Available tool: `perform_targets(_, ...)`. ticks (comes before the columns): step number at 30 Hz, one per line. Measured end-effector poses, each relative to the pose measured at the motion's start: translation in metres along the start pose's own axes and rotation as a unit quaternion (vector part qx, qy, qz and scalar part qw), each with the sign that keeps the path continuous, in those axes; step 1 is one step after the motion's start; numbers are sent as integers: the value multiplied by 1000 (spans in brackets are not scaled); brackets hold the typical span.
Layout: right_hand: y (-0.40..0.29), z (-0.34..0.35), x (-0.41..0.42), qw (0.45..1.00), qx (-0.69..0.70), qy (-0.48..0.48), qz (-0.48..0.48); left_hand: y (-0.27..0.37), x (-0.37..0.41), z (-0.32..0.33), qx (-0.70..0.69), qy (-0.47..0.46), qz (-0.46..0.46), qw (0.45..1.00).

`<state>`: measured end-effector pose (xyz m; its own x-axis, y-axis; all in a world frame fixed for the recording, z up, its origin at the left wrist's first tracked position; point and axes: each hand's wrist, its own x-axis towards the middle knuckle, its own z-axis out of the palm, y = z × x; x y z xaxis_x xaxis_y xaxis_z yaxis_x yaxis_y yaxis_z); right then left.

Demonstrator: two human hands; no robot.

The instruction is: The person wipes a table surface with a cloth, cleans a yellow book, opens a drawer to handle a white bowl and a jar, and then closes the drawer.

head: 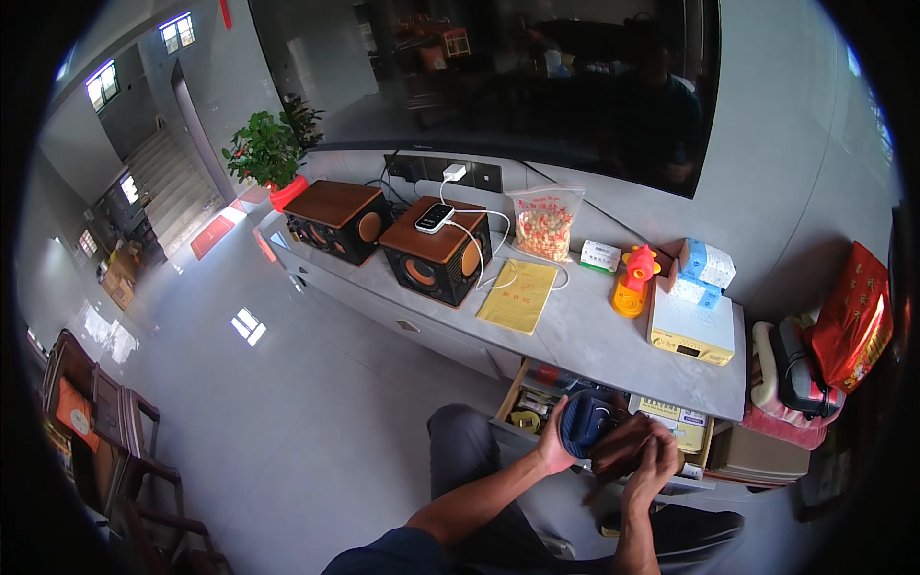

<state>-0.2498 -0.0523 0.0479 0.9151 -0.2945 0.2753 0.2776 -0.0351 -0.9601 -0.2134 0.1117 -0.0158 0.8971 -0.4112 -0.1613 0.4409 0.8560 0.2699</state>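
My left hand (554, 443) grips a round dark blue ribbed container (583, 424) by its left side, over the front of an open drawer (508, 392). A small dark object sits inside the container. Just to the right, my right hand (657, 456) pinches a brown, soft-looking piece (619, 449), blurred, that hangs down beside the container; its material is unclear. Behind my hands the drawer holds a yellow tape-like roll (525, 420), small packets and yellow-and-white boxes (675, 417). My hands and the container hide part of the drawer.
On the cabinet top (582, 330) stand two speakers (435, 251), a yellow booklet (519, 295), a snack bag (544, 226), a red-and-orange toy (635, 280) and a white box-shaped device (691, 323) under tissue packs. Folded textiles (783, 428) and a red bag (855, 323) lie at the right.
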Motion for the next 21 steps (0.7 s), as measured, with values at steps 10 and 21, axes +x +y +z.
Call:
perform_targets(10, -36, 22, -39, 942, -108, -277, -156, -3, -30, 35, -192, -225, -211, 932)
perform_targets(21, -13, 59, -26, 800, -414, -299, -317, -39, -11, -108, 207, -34, -43, 977)
